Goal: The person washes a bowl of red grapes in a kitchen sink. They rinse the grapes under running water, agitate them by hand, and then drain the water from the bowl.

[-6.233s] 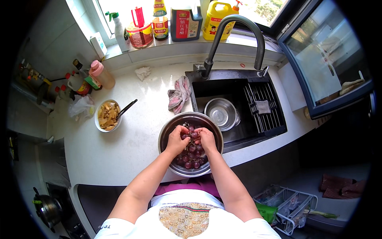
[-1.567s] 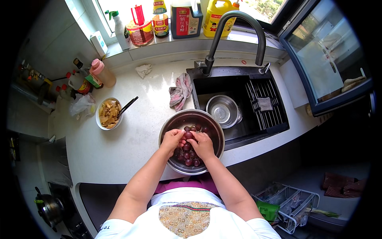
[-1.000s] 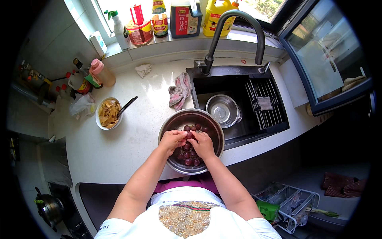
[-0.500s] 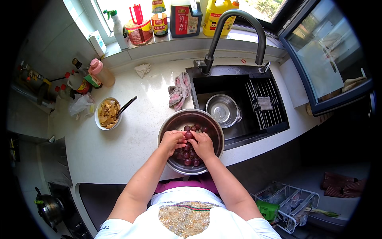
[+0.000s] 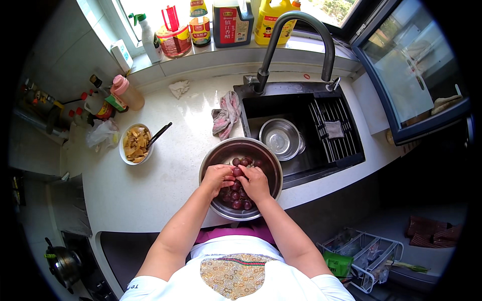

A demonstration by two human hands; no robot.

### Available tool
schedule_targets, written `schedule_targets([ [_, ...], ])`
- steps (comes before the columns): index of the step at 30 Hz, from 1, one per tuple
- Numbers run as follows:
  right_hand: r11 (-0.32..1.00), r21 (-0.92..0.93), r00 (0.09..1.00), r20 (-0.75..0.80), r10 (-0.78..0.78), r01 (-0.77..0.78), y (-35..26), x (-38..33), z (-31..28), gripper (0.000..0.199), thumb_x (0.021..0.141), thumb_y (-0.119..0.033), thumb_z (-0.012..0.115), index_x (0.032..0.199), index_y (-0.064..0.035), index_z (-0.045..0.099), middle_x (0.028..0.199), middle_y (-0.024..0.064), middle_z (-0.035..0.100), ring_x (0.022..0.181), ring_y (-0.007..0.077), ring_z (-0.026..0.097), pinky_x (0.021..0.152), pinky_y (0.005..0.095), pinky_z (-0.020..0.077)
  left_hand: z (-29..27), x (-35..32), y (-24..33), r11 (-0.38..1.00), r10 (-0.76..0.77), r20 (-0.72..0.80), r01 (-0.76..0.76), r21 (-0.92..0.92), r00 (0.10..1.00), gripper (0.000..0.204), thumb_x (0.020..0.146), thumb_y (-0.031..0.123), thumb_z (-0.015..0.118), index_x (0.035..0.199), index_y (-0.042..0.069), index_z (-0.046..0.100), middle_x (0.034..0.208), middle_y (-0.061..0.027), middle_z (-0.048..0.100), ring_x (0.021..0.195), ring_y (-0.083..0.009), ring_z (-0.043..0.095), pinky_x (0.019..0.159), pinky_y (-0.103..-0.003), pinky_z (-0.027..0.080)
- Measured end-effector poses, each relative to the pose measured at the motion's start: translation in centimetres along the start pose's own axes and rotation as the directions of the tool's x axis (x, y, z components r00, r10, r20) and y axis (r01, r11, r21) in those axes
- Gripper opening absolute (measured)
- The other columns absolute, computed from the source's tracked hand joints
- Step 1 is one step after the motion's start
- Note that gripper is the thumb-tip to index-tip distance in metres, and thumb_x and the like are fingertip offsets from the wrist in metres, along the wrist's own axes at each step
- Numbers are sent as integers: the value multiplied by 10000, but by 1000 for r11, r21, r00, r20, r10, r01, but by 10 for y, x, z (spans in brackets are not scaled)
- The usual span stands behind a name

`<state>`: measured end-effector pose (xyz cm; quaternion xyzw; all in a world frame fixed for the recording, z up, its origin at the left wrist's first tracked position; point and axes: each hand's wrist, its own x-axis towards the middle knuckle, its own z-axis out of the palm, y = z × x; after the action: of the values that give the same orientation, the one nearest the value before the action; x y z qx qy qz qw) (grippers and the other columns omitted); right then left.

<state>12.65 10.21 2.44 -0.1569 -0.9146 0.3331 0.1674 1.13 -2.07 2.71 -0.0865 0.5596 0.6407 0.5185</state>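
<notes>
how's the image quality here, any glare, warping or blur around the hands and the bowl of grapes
Head view: strong fisheye, the counter edge and window sill bow, corners are black; daylight from the window blows out the panes and glints on the metal bowl; left hand, right hand and the dark red grapes are sharp, evenly lit.

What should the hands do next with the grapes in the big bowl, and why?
Probably pull off the grape pinched between both hands, then let it drop. The left hand and right hand meet over the metal bowl with one dark red grape between their fingertips, and loose grapes already lie under them.
</notes>
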Motion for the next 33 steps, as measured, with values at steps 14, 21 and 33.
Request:
schedule_targets([
  [14,999,-15,1000,3,-30,30,-6,1,-3,322,732,-117,701,1052,-84,684,814,88,646,803,278,595,790,380,477,3,-4,3,999,-1,9,1,38,1000,163,848,158,599,949,37,644,832,-54,663,689,-117,626,609,-245,535],
  [21,1000,12,1000,-7,-26,27,-4,-1,2,275,767,-134,676,1042,-128,687,827,77,636,835,287,582,767,390,484,-1,-4,1,999,24,10,-25,45,1000,223,841,160,641,1017,22,633,888,-58,655,763,-114,627,627,-254,535],
  [33,964,250,996,19,90,-92,-4,7,2,195,779,-128,696,963,-67,726,866,106,693,820,247,630,798,349,470,-5,-2,-6,987,113,20,-115,110,993,258,899,144,629,1122,14,627,945,-67,675,779,-127,648,639,-234,532],
])
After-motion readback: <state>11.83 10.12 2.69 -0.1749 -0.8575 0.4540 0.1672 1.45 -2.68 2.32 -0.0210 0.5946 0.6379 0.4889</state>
